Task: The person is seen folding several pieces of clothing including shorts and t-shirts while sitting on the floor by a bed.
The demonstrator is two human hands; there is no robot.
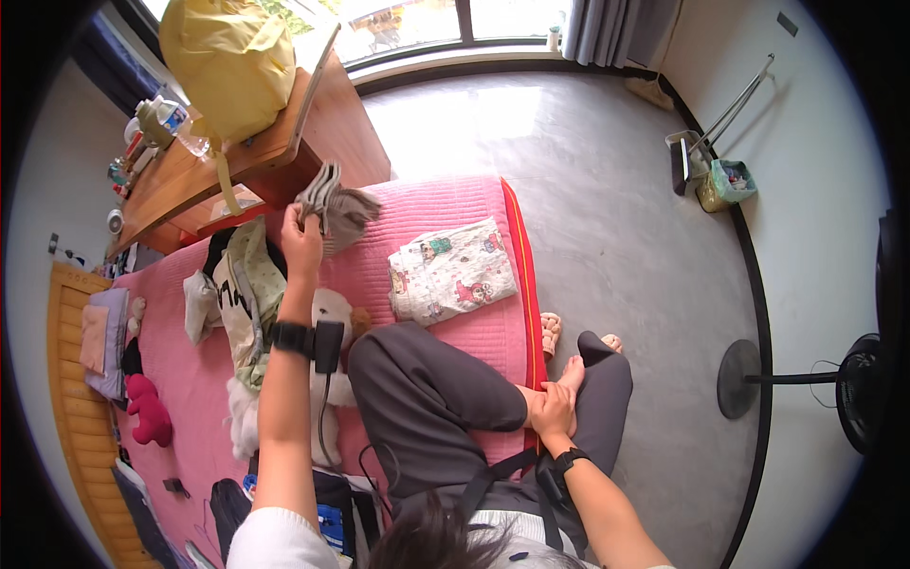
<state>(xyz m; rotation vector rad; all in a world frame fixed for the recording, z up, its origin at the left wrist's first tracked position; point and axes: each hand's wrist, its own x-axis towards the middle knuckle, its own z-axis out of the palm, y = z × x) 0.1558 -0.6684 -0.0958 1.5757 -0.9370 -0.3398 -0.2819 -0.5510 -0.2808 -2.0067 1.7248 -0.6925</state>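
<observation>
My left hand (302, 238) is raised over the pink bedspread (434, 199), gripping a folded grey striped cloth (334, 206) by its edge. Resting on my bare foot and ankle is my right hand (552, 410); its fingers curl loosely over the skin. In front of my bent knee, a folded white garment with cartoon prints (455, 270) lies flat near the bed's red edge. A heap of light clothes (245, 299) is on the bed to the left, beside a white plush toy (330, 313) partly hidden by my left forearm.
At the upper left, a wooden desk (178, 171) holds a yellow bag (234, 71) and a plastic bottle (186, 131). A pink plush toy (148, 411) lies near the headboard. To the right are a standing fan (739, 379), a small bin (718, 195) and slippers (550, 333) on the floor.
</observation>
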